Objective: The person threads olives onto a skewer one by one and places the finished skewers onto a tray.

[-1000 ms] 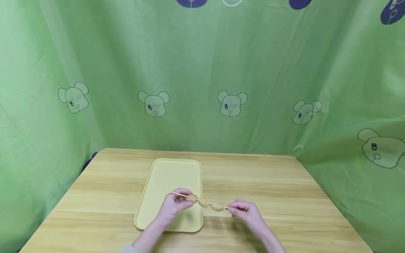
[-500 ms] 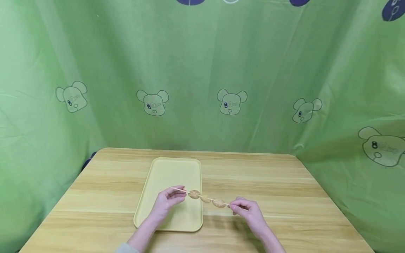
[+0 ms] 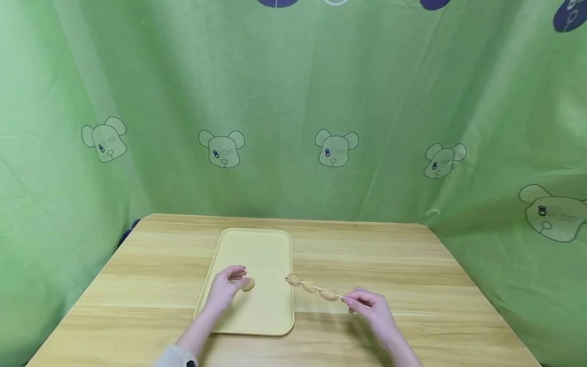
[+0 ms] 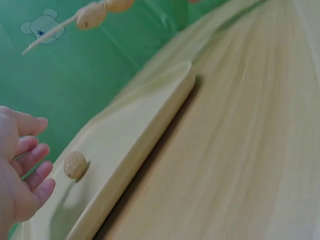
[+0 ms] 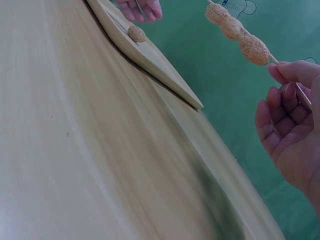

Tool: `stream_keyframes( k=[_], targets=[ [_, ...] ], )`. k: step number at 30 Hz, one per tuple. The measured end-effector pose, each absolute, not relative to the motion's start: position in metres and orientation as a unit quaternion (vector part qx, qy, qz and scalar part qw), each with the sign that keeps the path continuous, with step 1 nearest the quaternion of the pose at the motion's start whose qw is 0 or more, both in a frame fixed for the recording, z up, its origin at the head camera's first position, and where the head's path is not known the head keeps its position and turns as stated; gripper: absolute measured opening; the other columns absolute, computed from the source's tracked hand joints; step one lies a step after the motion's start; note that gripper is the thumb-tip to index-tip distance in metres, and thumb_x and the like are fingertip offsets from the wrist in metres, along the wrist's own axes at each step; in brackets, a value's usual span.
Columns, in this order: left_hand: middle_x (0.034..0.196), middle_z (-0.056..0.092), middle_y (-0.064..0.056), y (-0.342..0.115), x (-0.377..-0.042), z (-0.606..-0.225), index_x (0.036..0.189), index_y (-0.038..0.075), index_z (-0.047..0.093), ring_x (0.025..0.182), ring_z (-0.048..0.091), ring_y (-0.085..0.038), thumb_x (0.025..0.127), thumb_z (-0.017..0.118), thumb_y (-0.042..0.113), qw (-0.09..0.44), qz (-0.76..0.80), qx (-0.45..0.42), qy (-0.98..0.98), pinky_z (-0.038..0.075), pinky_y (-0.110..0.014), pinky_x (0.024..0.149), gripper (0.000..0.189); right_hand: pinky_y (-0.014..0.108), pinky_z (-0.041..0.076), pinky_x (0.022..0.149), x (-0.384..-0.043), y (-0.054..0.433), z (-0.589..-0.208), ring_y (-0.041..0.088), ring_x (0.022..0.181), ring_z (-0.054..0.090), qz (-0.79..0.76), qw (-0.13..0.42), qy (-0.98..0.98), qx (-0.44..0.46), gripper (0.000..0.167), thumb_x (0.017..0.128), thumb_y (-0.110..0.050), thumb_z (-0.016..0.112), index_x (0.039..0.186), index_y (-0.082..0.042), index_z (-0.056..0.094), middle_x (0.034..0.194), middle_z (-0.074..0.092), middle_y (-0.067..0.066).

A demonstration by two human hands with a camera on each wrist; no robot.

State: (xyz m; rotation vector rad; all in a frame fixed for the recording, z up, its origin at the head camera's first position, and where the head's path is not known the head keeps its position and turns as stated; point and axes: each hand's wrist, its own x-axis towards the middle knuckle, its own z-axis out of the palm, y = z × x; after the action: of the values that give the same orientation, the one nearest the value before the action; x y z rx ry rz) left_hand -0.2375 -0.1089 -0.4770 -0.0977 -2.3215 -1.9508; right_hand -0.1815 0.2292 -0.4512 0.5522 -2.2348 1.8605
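My right hand point(image 3: 373, 308) pinches the lower end of a thin wooden skewer point(image 3: 275, 272) between thumb and index finger. Three brown, wrinkled meatballs point(image 5: 232, 28) are threaded along it, and its bare tip points left over the tray point(image 3: 270, 318). The skewer is held up in the air, slanting. Over the left part of the tray, my left hand point(image 3: 222, 291) has its fingers loosely bent and apart, around nothing. A single loose meatball point(image 4: 75, 165) lies on the tray just beyond its fingertips, with a gap showing in the left wrist view.
The yellow tray lies left of centre on a light wood-grain table point(image 3: 412, 270). Green curtain point(image 3: 275, 102) with bear-head prints surrounds the table at the back and sides.
My left hand has released the upper meatball on the skewer and moved left over the tray, bringing the loose meatball into view. My right hand has shifted slightly right with the skewer.
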Motion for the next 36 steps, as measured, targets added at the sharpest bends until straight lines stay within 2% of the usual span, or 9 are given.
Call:
stream_keyframes(
  k=[5,10,17,25,36],
  targets=[
    [0.106,0.060,-0.020,-0.112,-0.244,-0.483,0.117,-0.010,0.054,0.093,0.056,-0.027,0.075,0.074,0.010,0.039,-0.611,-0.017,-0.790,0.049,-0.039,0.082,0.050,0.022,0.045,0.064,-0.178,0.234,-0.451,0.011,0.067,0.052,0.627,0.097,-0.751,0.182,0.007,0.083,0.005,0.060,0.085,0.010,0.065,0.067,0.055,0.009],
    [0.103,0.060,-0.017,-0.111,-0.247,-0.488,0.116,-0.010,0.055,0.090,0.055,-0.025,0.074,0.074,0.011,0.026,-0.600,-0.011,-0.800,0.048,-0.038,0.080,0.051,0.022,0.044,0.065,-0.176,0.237,-0.451,0.011,0.067,0.052,0.626,0.097,-0.754,0.174,0.009,0.084,0.004,0.060,0.086,0.013,0.063,0.067,0.055,0.010],
    [0.094,0.060,-0.011,-0.108,-0.251,-0.493,0.110,-0.010,0.057,0.085,0.051,-0.021,0.076,0.072,0.008,0.032,-0.566,-0.034,-0.823,0.046,-0.032,0.074,0.042,0.022,0.046,0.065,-0.177,0.239,-0.453,0.013,0.067,0.053,0.636,0.090,-0.748,0.169,0.008,0.084,0.005,0.060,0.086,0.011,0.064,0.068,0.056,0.009],
    [0.081,0.057,-0.005,-0.105,-0.250,-0.497,0.098,-0.005,0.063,0.076,0.051,-0.017,0.081,0.067,0.012,0.052,-0.522,-0.050,-0.850,0.046,-0.030,0.069,0.024,0.024,0.048,0.065,-0.177,0.239,-0.455,0.015,0.067,0.055,0.636,0.085,-0.748,0.170,0.009,0.084,0.004,0.060,0.086,0.011,0.064,0.069,0.057,0.012],
    [0.081,0.059,-0.004,-0.107,-0.251,-0.495,0.096,-0.004,0.063,0.076,0.053,-0.016,0.080,0.068,0.008,0.048,-0.527,-0.051,-0.847,0.047,-0.030,0.068,0.021,0.024,0.048,0.065,-0.178,0.240,-0.455,0.011,0.067,0.054,0.632,0.079,-0.753,0.166,0.009,0.084,0.003,0.060,0.087,0.011,0.064,0.069,0.057,0.008]
  ],
)
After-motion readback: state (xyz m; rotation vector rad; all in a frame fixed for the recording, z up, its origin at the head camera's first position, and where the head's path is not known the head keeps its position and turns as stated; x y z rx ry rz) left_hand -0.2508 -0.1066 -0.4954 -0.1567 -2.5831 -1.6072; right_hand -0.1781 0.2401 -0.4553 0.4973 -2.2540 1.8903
